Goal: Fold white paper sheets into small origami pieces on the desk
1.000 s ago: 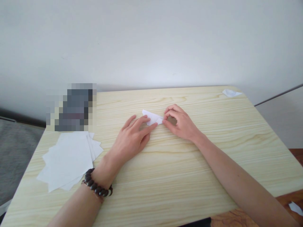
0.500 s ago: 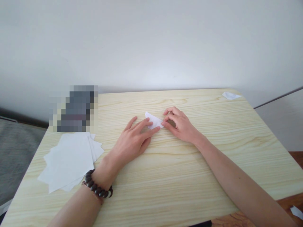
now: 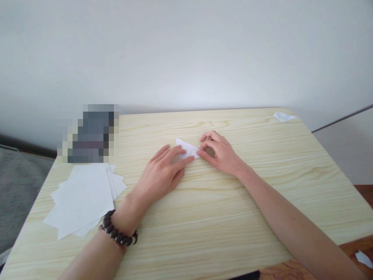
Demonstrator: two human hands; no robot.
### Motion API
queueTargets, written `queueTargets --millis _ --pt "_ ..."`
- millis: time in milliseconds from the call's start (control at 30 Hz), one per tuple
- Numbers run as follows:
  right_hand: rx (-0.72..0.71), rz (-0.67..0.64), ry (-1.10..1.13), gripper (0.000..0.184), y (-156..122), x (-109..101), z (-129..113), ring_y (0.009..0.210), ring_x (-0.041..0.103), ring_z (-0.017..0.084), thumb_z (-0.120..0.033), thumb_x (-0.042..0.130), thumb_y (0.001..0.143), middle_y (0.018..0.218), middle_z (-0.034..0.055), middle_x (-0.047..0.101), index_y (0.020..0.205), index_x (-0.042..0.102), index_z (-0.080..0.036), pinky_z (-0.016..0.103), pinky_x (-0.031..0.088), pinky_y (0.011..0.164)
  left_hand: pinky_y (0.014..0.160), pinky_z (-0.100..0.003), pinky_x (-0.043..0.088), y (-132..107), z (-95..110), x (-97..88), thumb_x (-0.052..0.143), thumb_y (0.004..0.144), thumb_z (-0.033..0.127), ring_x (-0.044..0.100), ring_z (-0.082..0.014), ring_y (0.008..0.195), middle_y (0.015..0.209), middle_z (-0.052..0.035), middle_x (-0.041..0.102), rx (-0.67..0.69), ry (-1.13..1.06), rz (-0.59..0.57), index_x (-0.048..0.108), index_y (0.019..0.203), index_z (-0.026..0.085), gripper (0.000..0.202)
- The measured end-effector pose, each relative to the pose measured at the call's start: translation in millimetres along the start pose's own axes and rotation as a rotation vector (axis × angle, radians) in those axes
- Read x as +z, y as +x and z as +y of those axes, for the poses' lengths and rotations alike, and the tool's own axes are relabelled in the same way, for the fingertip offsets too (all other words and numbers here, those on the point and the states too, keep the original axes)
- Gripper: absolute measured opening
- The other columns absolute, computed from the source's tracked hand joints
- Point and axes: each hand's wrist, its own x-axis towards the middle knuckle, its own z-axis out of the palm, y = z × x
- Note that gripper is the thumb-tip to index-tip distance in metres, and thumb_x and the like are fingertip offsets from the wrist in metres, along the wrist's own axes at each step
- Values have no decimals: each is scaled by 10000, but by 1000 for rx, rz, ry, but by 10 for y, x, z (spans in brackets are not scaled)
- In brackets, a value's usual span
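A small folded piece of white paper (image 3: 189, 149) lies on the wooden table (image 3: 204, 217), between my two hands. My left hand (image 3: 164, 169), with a dark beaded bracelet (image 3: 118, 231) at the wrist, rests with its fingers apart; its fingertips press on the paper's left part and near edge. My right hand (image 3: 218, 151) pinches the paper's right corner between thumb and forefinger, its other fingers curled above.
A stack of white paper sheets (image 3: 84, 198) is fanned out at the left, below a dark blurred-out object (image 3: 91, 134). Another folded white paper (image 3: 284, 116) lies at the far right corner. A white scrap (image 3: 364, 258) shows at the lower right. The wall (image 3: 186, 54) borders the table's back.
The whole view has shifted slightly. Both hands keep nearly the same hold on the folded paper, and the left fingers stay pressed on it.
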Motion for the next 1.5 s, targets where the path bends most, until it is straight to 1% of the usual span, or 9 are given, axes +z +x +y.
queueTargets --millis 267,433,667,767,1000,1100,1200,1333,1500 --pt "11 -9 6 143 5 -2 2 1020 554 218 -326 596 865 1089 72 566 809 610 -195 332 465 760 1062 -499 428 10 1 2 481 894 152 561 -249 1200 1214 -102 620 -9 -8 2 660 1162 237 333" --pt "12 -12 -3 140 9 -8 -10 1018 560 217 -316 590 869 1088 71 572 806 604 -192 358 446 832 1064 -491 428 10 9 11 482 896 152 565 -243 1196 1210 -100 623 -10 5 6 662 1164 235 334" --pt "-2 -11 -22 153 13 6 15 1033 559 221 -329 570 879 1094 71 573 813 593 -193 389 402 901 1035 -505 453 7 -8 29 500 886 147 586 -256 1169 1188 -114 634 20 12 35 669 1157 223 328" --pt "1 -16 -26 146 15 5 12 1042 556 222 -328 570 878 1102 72 570 819 585 -196 389 395 907 1027 -506 459 18 10 25 500 885 146 593 -258 1161 1180 -117 641 23 37 40 673 1150 222 325" --pt "5 -27 -29 144 12 -9 8 1059 551 224 -330 559 883 1120 69 561 819 576 -202 394 386 917 965 -497 507 59 86 7 503 872 153 642 -261 1074 1146 -123 669 5 120 55 701 1091 214 301" --pt "2 -23 -3 155 4 -11 8 1071 544 225 -361 564 881 1121 70 552 861 567 -208 389 397 909 955 -497 512 62 89 12 508 865 152 646 -264 1066 1138 -125 672 10 128 62 703 1087 212 301" --pt "3 -20 23 202 1 -9 -9 1085 535 232 -391 609 847 1110 77 541 898 544 -207 393 405 912 942 -492 520 65 86 22 512 861 150 651 -265 1053 1124 -121 678 11 131 76 705 1084 216 302" --pt "18 -39 14 210 5 -22 -20 1104 519 248 -339 655 804 1130 86 518 900 524 -205 423 398 933 952 -488 515 72 87 28 515 860 152 654 -260 1039 1127 -117 676 6 126 80 710 1072 215 295" --pt "-9 -121 118 157 13 -107 54 1092 512 228 -246 594 826 1180 79 476 958 514 -220 416 418 939 941 -482 520 78 90 17 522 856 155 653 -260 1022 1116 -116 675 7 125 80 713 1063 208 287"
